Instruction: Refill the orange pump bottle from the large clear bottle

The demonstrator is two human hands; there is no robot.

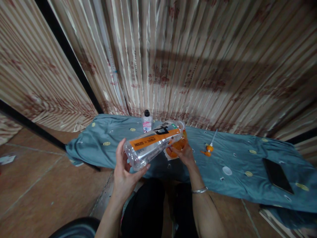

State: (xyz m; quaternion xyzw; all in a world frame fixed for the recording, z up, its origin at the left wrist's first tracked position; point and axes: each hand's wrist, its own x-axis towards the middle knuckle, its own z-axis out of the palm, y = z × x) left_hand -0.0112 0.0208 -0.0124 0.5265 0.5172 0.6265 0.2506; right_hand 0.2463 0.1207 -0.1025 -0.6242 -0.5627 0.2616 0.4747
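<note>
My left hand (126, 172) is wrapped round the base of a large clear plastic bottle (153, 142) with an orange label. The bottle is tilted, its neck pointing to the right and up. Its mouth is at the top of an orange bottle (180, 143), which my right hand (185, 153) grips at the side. Part of the orange bottle is hidden behind the clear one. Whether liquid passes between them, I cannot tell. To the right, an orange pump dispenser top (209, 149) with a pale tube lies on the cloth.
A teal patterned cloth (237, 152) covers the narrow table. At the back stands a small clear bottle (147, 122) with a black cap. A white round lid (227, 171) and a dark phone (277, 175) lie to the right. Striped curtain (173, 66) hangs behind, with black poles (71, 59) at left.
</note>
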